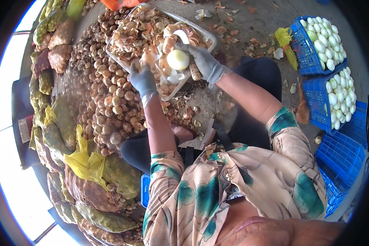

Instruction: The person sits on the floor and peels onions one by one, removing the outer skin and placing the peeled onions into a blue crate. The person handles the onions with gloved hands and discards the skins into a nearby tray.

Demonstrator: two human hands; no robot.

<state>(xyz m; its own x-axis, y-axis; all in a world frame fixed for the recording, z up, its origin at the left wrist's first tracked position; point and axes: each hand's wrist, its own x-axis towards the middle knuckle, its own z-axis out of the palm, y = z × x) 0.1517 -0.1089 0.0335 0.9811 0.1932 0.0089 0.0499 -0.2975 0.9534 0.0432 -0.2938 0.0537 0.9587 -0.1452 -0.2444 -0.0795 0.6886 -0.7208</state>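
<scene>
In a grey glove, my right hand grips a wooden knife handle. A pale curved shape beyond the fingers looks like its blade, though glare blurs it. Against the thumb side of that hand rests a peeled white onion. My left hand, also gloved, reaches over the near left rim of a clear plastic tub. Its fingertips are by a piece of brown onion skin; whether they pinch it is unclear. Loose onion skins fill the tub.
Unpeeled onions are heaped on the left, with mesh sacks behind. Blue crates of peeled onions stand at right, above further blue crates. A yellow mesh bag lies at lower left. Skins litter the concrete floor.
</scene>
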